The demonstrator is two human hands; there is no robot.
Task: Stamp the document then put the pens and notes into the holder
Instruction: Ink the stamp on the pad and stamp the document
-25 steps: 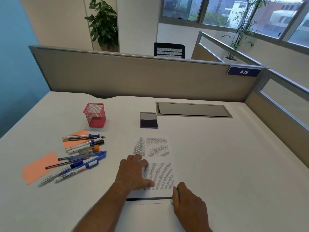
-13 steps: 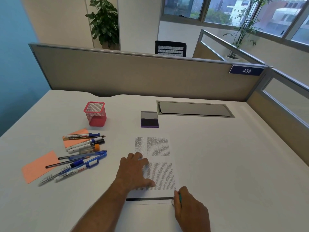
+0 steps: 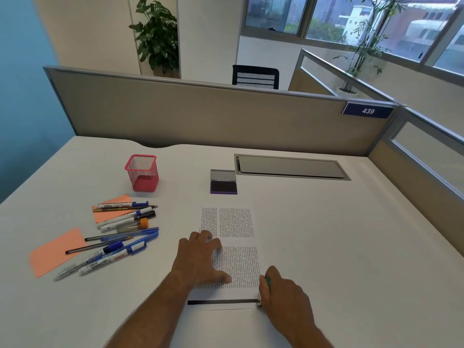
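Left hand (image 3: 200,259) flat on the document (image 3: 234,249), right hand (image 3: 283,295) gripping the stamp (image 3: 267,282) at its lower right.
Stamping step, I reckon; pens (image 3: 118,234) and notes (image 3: 54,254) lie left, holder (image 3: 143,173) behind them. Next I'd lift, then collect pens.

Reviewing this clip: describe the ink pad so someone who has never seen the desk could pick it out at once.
Start at the grey cable hatch set into the white desk near the partition. Just left of its near corner, beyond the printed document, lies the ink pad. It is the only purple-edged tray with a dark pad and its lid open; the pink mesh holder stands farther left.
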